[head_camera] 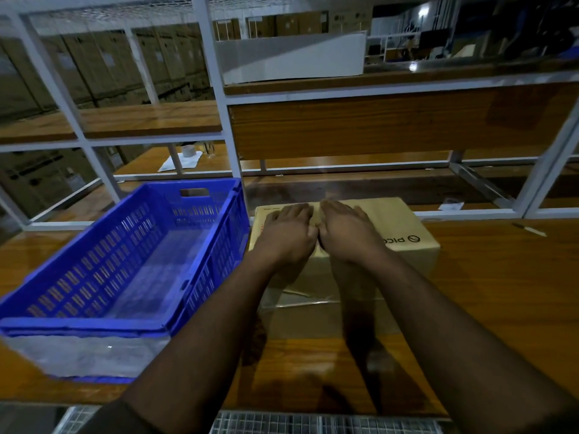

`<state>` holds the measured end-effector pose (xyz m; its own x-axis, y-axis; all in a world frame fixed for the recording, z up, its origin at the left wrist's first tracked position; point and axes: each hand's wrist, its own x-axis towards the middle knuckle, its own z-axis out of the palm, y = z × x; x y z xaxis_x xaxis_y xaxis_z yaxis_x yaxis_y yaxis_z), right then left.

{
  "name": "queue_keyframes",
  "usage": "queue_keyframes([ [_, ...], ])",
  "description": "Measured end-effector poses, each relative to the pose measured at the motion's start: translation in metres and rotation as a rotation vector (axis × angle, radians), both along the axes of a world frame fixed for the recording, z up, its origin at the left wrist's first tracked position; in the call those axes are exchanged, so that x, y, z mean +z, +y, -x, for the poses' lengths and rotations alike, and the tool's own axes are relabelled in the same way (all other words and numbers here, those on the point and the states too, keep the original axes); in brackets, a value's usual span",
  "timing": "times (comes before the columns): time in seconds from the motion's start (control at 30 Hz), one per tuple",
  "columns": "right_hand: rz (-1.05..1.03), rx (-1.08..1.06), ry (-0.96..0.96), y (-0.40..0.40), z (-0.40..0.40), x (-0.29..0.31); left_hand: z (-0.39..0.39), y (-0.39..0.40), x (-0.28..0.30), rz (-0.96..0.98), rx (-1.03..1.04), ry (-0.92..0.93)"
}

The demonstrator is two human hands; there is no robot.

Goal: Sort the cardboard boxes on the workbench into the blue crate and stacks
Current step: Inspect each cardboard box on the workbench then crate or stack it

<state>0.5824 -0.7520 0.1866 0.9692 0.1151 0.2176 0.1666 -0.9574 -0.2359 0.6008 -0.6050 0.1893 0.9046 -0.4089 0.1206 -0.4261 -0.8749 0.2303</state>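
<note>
One closed cardboard box [391, 227] lies on the wooden table [501, 292], toward the far edge and about midway along it, just right of the blue crate [94, 321], which stands at the left with nothing visible inside. Both hands lie palm-down on the box top, side by side with thumbs nearly touching over the taped centre seam: the left hand [286, 234] and the right hand [349, 231] each have their fingers straight and flat, pressing or resting, not curled round anything, so neither grip is closed on the box. The box looks like stiff corrugated board, plain and matte, so not slippery; its weight cannot be told, though it holds its shape under the palms. The flat top gives no purchase; it is better to take it by the two short ends, or slide the fingers under the near and far bottom edges, with both hands. A clear tape strip shines on the near face and could be slick under fingertips
</note>
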Motion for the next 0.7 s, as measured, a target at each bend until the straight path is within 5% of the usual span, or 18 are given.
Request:
queue_keyframes([
  [0.4, 0.06, -0.243, 0.052, -0.041, 0.004, -0.008, -0.009, 0.03, -0.009, -0.078, 0.094, 0.023],
  [0.7, 0.036, -0.384, -0.194, -0.039, 0.009, -0.01, -0.004, 0.029, -0.008, 0.035, 0.129, -0.049],
])
